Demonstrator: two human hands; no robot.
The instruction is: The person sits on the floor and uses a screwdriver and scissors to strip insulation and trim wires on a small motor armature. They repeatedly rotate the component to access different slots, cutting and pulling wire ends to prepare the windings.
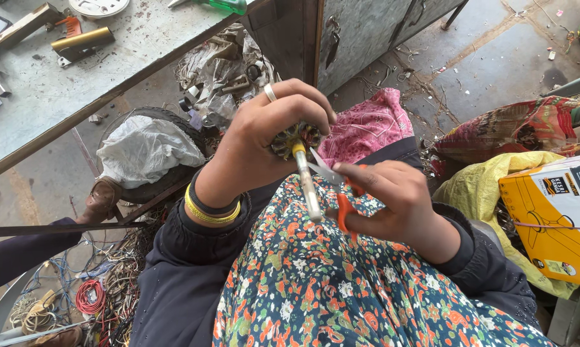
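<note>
One scissors [337, 186], one motor coil [294, 138]

I sit in a small repair workshop. Upper left, my worn metal worktop [78, 83] carries tools and parts. Lower left, tangled wires [104, 299] heap on the concrete floor [489, 71]. Scrap metal bits [222, 80] pile at top centre, beside a steel cabinet [360, 32].

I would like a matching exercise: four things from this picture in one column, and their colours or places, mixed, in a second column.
1. scissors
2. cardboard box
3. ring
4. bangle

a. on the left hand, on a finger
b. orange handles, in the right hand
c. yellow, around the left wrist
d. orange-yellow, at the right edge

Pairs: 1-b, 2-d, 3-a, 4-c
</note>
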